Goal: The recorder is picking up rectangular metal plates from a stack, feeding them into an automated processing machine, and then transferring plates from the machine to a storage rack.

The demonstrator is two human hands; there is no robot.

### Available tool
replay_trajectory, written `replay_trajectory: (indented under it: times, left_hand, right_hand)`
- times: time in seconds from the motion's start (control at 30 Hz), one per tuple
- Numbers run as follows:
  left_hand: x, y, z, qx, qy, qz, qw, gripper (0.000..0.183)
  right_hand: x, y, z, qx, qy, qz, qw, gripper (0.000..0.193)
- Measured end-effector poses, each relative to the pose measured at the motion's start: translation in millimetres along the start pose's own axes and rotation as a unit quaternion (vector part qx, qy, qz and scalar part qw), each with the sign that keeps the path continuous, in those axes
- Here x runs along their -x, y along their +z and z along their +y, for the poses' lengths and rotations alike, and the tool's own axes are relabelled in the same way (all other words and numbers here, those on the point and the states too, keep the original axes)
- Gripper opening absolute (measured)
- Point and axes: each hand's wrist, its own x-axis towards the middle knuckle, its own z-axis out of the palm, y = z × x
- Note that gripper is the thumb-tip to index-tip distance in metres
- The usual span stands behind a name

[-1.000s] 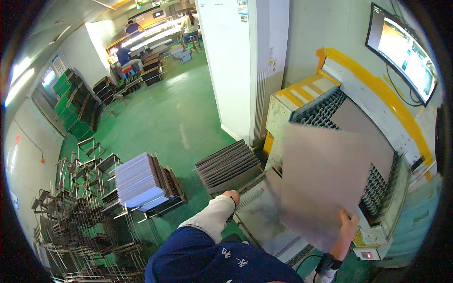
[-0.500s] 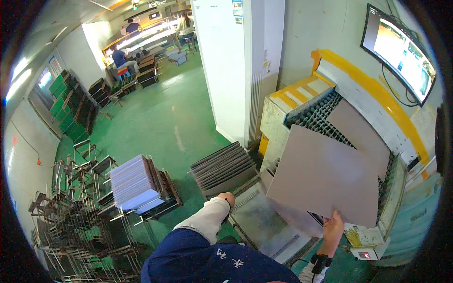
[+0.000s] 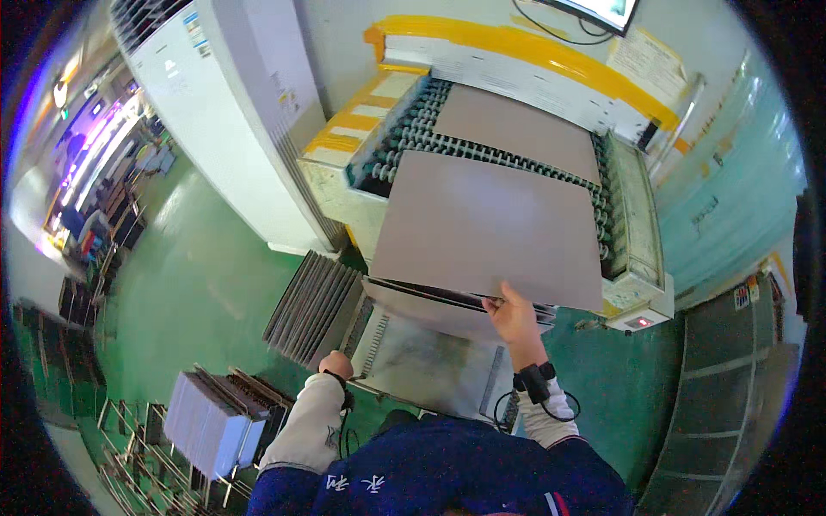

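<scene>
My right hand (image 3: 514, 316) grips the near edge of a flat grey-brown panel (image 3: 490, 224), thumb on top and fingers underneath. The panel lies tilted over the near end of a roller conveyor (image 3: 404, 129). A second panel (image 3: 520, 125) rests flat on the rollers farther back. Under the held panel, the edges of more panels (image 3: 430, 311) show in a metal rack (image 3: 439, 365) with toothed side strips. My left hand (image 3: 335, 365) is closed on the rack's left edge; its fingertips are partly hidden.
Left of the rack stands a row of upright dark panels (image 3: 311, 305). A rack of bluish-white sheets (image 3: 215, 426) stands on the floor, with metal frames nearby. A tall white cabinet (image 3: 224, 120) is at the back left. A dark rack (image 3: 718, 387) stands at right.
My view has turned right toward the conveyor. The panel in my right hand has straightened to line up with the rollers. My left hand stays at the rack's edge.
</scene>
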Motion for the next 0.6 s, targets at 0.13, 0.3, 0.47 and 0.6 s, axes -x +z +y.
replay_trajectory:
  times: [0.13, 0.3, 0.47, 0.6]
  left_hand:
    - [8.8, -7.9, 5.8, 0.019, -0.011, 0.002, 1.0, 0.031]
    - [-0.1, 3.7, -11.1, -0.022, 0.028, -0.028, 0.999, 0.031]
    - [-5.0, 6.1, -6.6, -0.045, 0.02, -0.026, 0.998, 0.033]
    - [-21.4, 19.8, -20.3, -0.064, 0.025, -0.063, 0.996, 0.032]
  right_hand:
    - [-0.1, -2.8, 3.6, 0.07, 0.033, -0.005, 0.997, 0.014]
    - [-7.6, 13.3, 2.8, 0.04, 0.007, -0.021, 0.999, 0.015]
    - [-17.5, 28.1, -8.9, 0.036, -0.017, -0.018, 0.999, 0.017]
    - [-34.0, 27.4, -11.9, 0.029, -0.004, -0.01, 1.0, 0.018]
